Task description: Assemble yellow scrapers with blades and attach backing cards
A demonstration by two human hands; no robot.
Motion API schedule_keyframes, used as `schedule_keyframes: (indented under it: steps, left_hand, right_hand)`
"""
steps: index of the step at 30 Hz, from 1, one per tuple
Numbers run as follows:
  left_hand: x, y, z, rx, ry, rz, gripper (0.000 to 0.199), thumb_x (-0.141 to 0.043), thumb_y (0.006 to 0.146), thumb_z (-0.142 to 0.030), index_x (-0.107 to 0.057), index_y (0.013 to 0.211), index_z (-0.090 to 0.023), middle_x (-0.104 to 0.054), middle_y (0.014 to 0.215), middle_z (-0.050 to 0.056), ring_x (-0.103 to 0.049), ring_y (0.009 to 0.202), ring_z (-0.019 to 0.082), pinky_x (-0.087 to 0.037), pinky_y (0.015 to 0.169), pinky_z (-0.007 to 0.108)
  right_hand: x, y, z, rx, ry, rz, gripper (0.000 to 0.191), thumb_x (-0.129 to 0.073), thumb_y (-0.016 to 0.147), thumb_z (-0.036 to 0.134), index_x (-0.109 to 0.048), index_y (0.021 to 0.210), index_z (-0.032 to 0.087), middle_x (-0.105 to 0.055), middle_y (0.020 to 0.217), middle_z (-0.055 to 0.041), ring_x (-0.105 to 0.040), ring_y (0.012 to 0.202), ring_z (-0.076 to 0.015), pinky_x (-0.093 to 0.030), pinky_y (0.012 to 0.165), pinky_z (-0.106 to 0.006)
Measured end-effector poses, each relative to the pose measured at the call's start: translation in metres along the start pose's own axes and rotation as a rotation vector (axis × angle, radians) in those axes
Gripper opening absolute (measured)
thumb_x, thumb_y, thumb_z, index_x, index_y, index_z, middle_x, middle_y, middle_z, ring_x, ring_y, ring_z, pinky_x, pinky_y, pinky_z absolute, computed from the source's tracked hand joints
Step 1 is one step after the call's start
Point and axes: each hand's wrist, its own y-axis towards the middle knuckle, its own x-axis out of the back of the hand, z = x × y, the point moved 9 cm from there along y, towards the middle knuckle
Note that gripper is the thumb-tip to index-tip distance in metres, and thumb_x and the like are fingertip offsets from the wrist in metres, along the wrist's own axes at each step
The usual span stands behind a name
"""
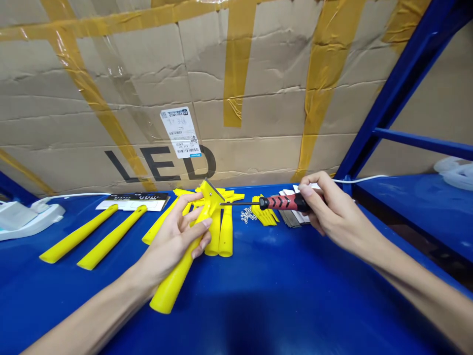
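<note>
My left hand (181, 229) is wrapped round a yellow plastic scraper (172, 286), its handle tilted down toward me. A thin metal blade (214, 190) shows along the edge of its head. In my right hand (327, 209) is a screwdriver (283, 202) with a red and black grip, held level. Its shaft points left, with the tip at the scraper's head; whether it sits in a screw I cannot tell. Behind the scraper lie several more yellow handles (226, 236), partly hidden by my left hand. Small screws (247, 215) are heaped just beyond the shaft.
Yellow plastic pieces (264, 212) and grey blades (288, 217) lie right of the screws. Two yellow handles (107, 241) and printed cards (133, 202) are at left, near a white power strip (33, 222). A taped cardboard box (266, 123) backs the blue table (281, 296); a blue frame (384, 98) rises at right.
</note>
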Motion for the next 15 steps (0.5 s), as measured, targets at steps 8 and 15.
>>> schedule_keyframes:
  steps: [8, 15]
  left_hand:
    - [-0.003, 0.000, 0.002, 0.001, -0.045, 0.018, 0.052, -0.074, 0.085, -0.033, -0.042, 0.125, -0.025, -0.058, 0.063, -0.007, -0.044, 0.043, 0.006, -0.033, 0.044, 0.018]
    - [-0.001, -0.002, -0.001, 0.014, -0.049, -0.005, 0.052, -0.074, 0.086, -0.030, -0.043, 0.128, -0.024, -0.059, 0.065, -0.007, -0.042, 0.041, 0.004, -0.035, 0.046, 0.018]
  right_hand:
    - [0.004, 0.003, -0.001, 0.002, 0.085, -0.004, 0.027, -0.053, 0.098, 0.054, -0.045, 0.100, 0.029, -0.045, 0.062, 0.0053, -0.042, 0.045, -0.0124, -0.035, 0.042, -0.027]
    - [-0.006, 0.002, 0.008, 0.036, 0.232, 0.117, 0.039, -0.067, 0.090, 0.050, -0.045, 0.116, 0.029, -0.060, 0.103, -0.0034, -0.060, 0.063, -0.0145, -0.052, 0.056, -0.032]
